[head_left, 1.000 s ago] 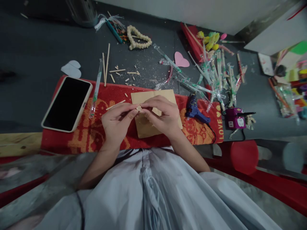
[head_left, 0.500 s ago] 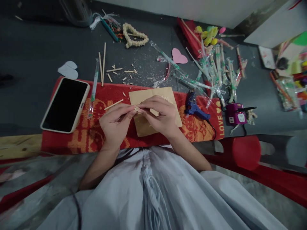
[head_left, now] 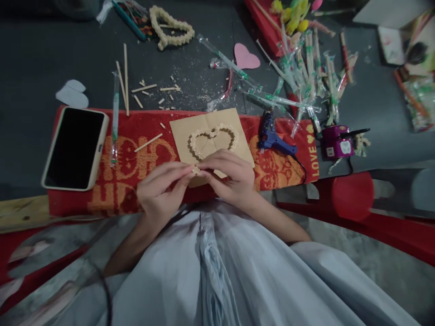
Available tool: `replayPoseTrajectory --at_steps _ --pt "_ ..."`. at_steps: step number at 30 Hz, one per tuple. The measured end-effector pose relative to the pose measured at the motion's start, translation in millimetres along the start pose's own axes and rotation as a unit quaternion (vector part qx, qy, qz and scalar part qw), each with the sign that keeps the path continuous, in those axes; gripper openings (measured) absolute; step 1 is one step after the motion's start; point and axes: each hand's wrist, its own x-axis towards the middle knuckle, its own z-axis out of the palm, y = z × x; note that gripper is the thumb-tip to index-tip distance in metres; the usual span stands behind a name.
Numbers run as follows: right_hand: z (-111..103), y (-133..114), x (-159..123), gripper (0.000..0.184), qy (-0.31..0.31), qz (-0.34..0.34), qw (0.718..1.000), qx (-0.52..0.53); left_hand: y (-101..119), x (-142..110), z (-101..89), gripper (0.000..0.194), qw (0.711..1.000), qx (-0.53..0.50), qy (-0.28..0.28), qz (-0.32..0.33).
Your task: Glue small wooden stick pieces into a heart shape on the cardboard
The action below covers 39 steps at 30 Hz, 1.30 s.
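Between the fingertips of my left hand [head_left: 163, 185] and my right hand [head_left: 231, 176] is a small cluster of short cut wooden stick pieces [head_left: 195, 170]. Both hands pinch it from either side, close to my lap. Just beyond them a heart outline made of small stick pieces [head_left: 194, 144] lies on a folded brown paper sheet [head_left: 181, 127]; my right hand covers its lower part. A thin wooden stick [head_left: 148, 142] rests on the red towel [head_left: 129, 181] to the left. A blue glue gun [head_left: 275, 136] lies on the towel to the right.
A phone [head_left: 76, 149] lies at the left. Cut stick bits [head_left: 146, 86] and crumbs are scattered behind the towel. Another stick heart [head_left: 170, 29], a pink paper heart [head_left: 246, 56], wrapped chopsticks [head_left: 309, 68] and a purple box with a cord [head_left: 337, 142] are farther out.
My view has shifted, and both hands sit slightly lower against the paper, showing more of the heart outline. The small cluster stays pinched between my fingers.
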Motion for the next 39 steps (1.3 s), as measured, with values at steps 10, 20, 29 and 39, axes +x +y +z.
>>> replayPoseTrajectory --at_steps 10,20,29,39 --pt "-7 -6 -38 0.005 0.031 0.080 0.996 0.018 11 -20 10.1 0.011 0.996 -0.003 -0.079 -0.042" --pt "-18 -2 -50 0.006 0.015 0.105 0.994 0.027 11 -20 18.7 0.011 0.993 -0.010 -0.117 -0.026" --pt "-26 0 -48 0.008 -0.024 0.121 0.992 0.002 9 -18 25.0 0.010 0.991 -0.032 -0.112 -0.060" --pt "-36 2 -48 0.008 -0.061 0.111 0.992 -0.028 10 -14 23.7 0.013 0.987 -0.008 -0.158 -0.018"
